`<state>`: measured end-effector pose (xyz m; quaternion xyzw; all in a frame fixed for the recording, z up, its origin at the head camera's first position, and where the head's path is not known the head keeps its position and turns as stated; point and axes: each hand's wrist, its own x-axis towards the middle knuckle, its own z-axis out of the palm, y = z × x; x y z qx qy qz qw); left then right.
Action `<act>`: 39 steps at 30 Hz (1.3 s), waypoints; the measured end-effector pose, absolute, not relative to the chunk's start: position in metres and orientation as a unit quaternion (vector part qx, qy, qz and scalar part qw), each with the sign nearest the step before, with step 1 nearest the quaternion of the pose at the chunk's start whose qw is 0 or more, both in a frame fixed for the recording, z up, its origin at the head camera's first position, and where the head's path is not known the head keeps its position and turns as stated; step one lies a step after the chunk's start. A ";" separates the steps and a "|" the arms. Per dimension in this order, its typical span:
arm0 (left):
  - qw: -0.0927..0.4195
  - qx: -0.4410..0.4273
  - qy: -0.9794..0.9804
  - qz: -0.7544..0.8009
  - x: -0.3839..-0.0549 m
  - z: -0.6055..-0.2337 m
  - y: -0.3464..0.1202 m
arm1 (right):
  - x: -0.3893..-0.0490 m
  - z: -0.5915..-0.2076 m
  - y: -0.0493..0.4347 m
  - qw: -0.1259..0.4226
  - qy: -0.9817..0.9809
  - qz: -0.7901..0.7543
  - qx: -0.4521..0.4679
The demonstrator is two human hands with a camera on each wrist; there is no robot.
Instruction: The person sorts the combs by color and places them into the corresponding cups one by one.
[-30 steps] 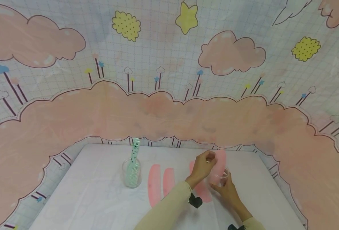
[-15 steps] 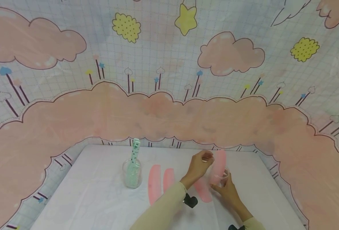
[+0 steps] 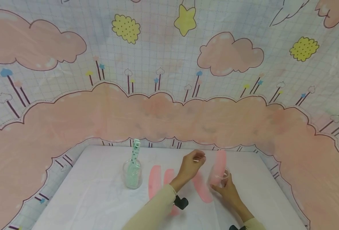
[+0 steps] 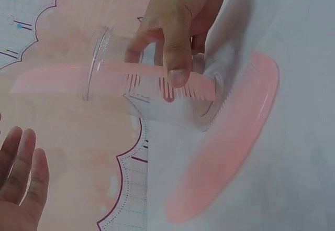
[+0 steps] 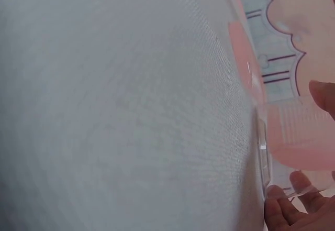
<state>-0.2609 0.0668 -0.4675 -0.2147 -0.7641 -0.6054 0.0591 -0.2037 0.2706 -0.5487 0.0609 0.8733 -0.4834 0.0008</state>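
Observation:
A pink comb (image 3: 221,159) stands upright in a clear plastic cup (image 3: 211,179), its upper end rising above the rim. My right hand (image 3: 227,188) grips this cup low on its side; the left wrist view shows the thumb across the wall, over the comb's teeth. To the left of the cup, my left hand (image 3: 190,164) is raised and holds nothing. Its fingers (image 4: 36,186) look relaxed in the left wrist view. Another pink comb (image 4: 230,142) lies flat on the table beside the cup.
Farther left, a second clear cup (image 3: 126,183) holds a mint-green comb (image 3: 135,150) with dark spots. Between the cups lie more pink combs (image 3: 155,179), partly covered by the left forearm. A patterned cloth hangs behind the white table (image 3: 80,191).
My left hand has let go of the pink comb in the cup and moved away to the left. My right hand stays on the cup.

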 end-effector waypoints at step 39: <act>-0.046 -0.088 -0.736 -0.669 -0.230 -0.510 0.026 | -0.204 -0.549 0.273 0.011 0.873 -0.483 0.060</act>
